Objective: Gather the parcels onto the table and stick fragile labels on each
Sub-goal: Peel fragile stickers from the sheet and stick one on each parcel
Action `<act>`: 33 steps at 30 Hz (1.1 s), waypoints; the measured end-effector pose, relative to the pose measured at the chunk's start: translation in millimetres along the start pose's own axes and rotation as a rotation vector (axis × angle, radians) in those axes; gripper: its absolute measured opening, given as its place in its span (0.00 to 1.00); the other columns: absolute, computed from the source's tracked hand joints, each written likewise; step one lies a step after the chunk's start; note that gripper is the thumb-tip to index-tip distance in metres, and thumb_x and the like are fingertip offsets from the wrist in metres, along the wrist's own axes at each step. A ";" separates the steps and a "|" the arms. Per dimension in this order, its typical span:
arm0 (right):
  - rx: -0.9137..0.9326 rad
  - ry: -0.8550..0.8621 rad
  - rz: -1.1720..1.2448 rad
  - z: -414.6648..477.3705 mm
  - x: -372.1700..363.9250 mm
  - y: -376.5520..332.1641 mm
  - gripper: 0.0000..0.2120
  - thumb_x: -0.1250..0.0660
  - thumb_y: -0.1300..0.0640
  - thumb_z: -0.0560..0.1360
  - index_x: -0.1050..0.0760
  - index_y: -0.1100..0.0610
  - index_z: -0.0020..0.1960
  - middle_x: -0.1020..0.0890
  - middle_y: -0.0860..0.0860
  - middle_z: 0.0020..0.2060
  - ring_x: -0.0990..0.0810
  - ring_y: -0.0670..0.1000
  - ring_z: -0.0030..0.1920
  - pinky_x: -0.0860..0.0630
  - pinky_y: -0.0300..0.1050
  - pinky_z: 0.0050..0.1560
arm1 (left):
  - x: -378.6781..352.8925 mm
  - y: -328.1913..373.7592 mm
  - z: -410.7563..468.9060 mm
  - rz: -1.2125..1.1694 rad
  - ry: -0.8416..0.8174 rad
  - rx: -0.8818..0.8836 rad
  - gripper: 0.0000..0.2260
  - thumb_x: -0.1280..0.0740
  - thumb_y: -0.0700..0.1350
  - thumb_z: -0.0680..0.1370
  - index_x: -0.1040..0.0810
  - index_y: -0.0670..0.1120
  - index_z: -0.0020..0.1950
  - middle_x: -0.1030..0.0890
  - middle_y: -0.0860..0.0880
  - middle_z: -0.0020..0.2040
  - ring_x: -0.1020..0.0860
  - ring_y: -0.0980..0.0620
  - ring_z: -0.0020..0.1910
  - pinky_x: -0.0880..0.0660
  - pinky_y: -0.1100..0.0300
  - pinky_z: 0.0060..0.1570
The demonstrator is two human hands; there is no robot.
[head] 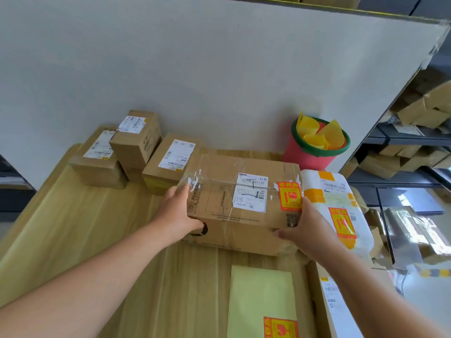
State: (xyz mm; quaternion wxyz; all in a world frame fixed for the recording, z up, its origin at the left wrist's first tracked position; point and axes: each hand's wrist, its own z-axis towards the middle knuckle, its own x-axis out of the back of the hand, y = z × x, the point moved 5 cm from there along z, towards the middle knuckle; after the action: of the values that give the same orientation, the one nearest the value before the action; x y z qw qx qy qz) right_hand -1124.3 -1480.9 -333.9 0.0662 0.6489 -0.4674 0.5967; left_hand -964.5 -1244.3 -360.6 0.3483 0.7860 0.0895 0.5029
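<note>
A large taped cardboard box [227, 191] lies in the middle of the wooden table [73, 228], with a red fragile label [290, 196] on its top right. My left hand [180, 213] grips its left end and my right hand [307, 230] grips its right front corner. To its right a white padded parcel [341, 206] carries its own fragile label [343, 223]. Three smaller boxes [136, 140] sit at the back left without fragile labels. A yellow backing sheet [261, 296] with one fragile sticker [280, 328] lies at the front.
A pink bucket with a green rim [307, 154] holds crumpled yellow paper at the back right. A white board [219, 69] walls off the table's far side. Another box [332, 303] sits at the front right edge. Shelves with boxes [419, 113] stand at right.
</note>
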 end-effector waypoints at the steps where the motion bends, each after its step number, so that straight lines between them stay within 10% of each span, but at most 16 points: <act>1: 0.001 -0.010 0.010 8.6 -2.4 1.4 0.34 0.20 0.51 0.63 0.36 0.51 0.61 0.24 0.47 0.48 0.24 0.50 0.47 0.22 0.51 0.46 | -3.2 -0.2 5.5 0.019 0.005 0.000 0.46 0.23 0.45 0.68 0.48 0.49 0.78 0.43 0.51 0.73 0.38 0.50 0.69 0.35 0.57 0.63; 12: 0.139 0.106 -0.125 102.4 -12.6 0.5 0.28 0.27 0.54 0.70 0.34 0.57 0.66 0.34 0.51 0.68 0.28 0.57 0.63 0.27 0.50 0.55 | -19.4 16.9 62.4 0.291 0.144 -0.060 0.37 0.31 0.48 0.76 0.50 0.50 0.78 0.56 0.48 0.79 0.50 0.43 0.77 0.42 0.46 0.73; 16: 0.208 0.205 -0.359 128.6 -14.6 -8.7 0.30 0.35 0.52 0.78 0.42 0.57 0.76 0.44 0.53 0.77 0.47 0.57 0.77 0.44 0.52 0.75 | -19.3 30.7 87.1 0.593 0.204 -0.168 0.35 0.37 0.57 0.78 0.52 0.48 0.78 0.56 0.48 0.79 0.54 0.45 0.77 0.51 0.48 0.74; 33: 0.299 0.232 -0.559 195.5 -15.9 -35.5 0.28 0.44 0.54 0.82 0.49 0.56 0.78 0.44 0.53 0.77 0.50 0.55 0.78 0.49 0.50 0.75 | -16.7 34.8 161.5 0.692 0.192 -0.185 0.35 0.43 0.56 0.80 0.60 0.45 0.78 0.60 0.45 0.79 0.59 0.44 0.77 0.58 0.47 0.75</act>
State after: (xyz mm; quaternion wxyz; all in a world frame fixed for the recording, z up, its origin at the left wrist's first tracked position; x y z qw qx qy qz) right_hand -958.3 -1578.7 -385.0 0.1841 0.6822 -0.1680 0.6873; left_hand -842.0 -1352.2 -391.3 0.2171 0.6842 -0.1948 0.6684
